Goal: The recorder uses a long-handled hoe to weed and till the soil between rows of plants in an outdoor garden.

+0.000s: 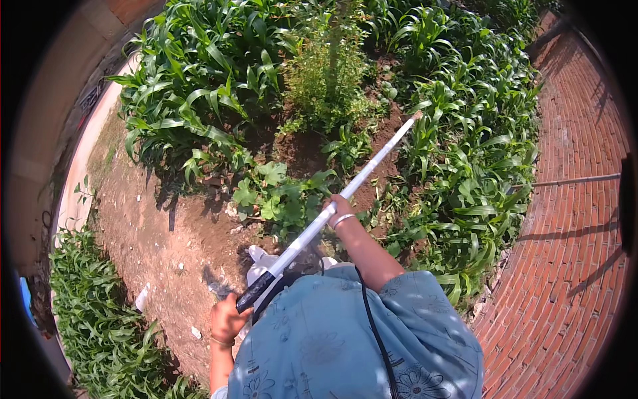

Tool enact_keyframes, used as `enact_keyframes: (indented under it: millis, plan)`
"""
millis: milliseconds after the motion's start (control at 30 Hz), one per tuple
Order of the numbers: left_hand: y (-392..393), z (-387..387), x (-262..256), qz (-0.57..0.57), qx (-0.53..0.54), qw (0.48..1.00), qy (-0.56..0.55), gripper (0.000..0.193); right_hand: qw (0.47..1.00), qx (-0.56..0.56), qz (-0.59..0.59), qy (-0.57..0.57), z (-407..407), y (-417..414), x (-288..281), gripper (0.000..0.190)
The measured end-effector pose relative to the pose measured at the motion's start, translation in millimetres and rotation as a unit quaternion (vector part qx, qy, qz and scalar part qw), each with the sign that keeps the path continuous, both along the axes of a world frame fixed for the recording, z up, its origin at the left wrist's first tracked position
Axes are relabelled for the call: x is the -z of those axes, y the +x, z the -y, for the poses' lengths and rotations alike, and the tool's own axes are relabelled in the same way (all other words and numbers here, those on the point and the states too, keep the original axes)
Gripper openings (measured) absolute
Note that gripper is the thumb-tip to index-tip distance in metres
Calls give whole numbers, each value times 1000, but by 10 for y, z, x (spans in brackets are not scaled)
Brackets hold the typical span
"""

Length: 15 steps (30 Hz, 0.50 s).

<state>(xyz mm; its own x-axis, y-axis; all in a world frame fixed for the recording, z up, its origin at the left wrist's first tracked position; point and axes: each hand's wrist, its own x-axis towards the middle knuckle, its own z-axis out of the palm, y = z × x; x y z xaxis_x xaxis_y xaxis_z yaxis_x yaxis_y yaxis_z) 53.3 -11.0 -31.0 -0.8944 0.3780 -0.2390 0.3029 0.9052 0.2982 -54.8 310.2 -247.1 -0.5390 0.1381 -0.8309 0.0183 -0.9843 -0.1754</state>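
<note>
A long white pole [366, 172] runs slantwise across the view from lower left to upper right. Its near end is wrapped in black [255, 291]. My left hand [227, 319], slightly blurred, is closed at that wrapped end. Further up, my right hand [339, 209], with a silver bangle at the wrist, grips the white shaft. The far end narrows to a brownish tip [417, 115] among green leaves; whatever it carries there is hidden. Beneath the shaft grows a broad-leaved plant [271, 197], close to bare brown soil [304, 152].
Maize-like plants stand thick at upper left [199, 95], along the right [468, 114] and at lower left [99, 309]. A feathery shrub [326, 75] rises ahead. Red brick paving [568, 279] borders the right side; a dirt path [159, 234] and pale kerb [82, 164] lie left.
</note>
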Motion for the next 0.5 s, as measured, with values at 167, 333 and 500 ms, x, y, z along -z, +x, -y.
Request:
enact_keyframes:
  millis: [167, 333, 500]
  plan:
    - [87, -457, 80, 121, -80, 989, 41, 41, 989, -9, -79, 128, -303, -8, -384, 11]
    - [99, -631, -183, 132, -66, 989, -7, 47, 995, -27, -79, 62, -282, 61, -185, 12]
    - [85, -574, -301, 218, -78, 973, -4, 45, 994, -56, 89, -21, 294, 343, 515, 12]
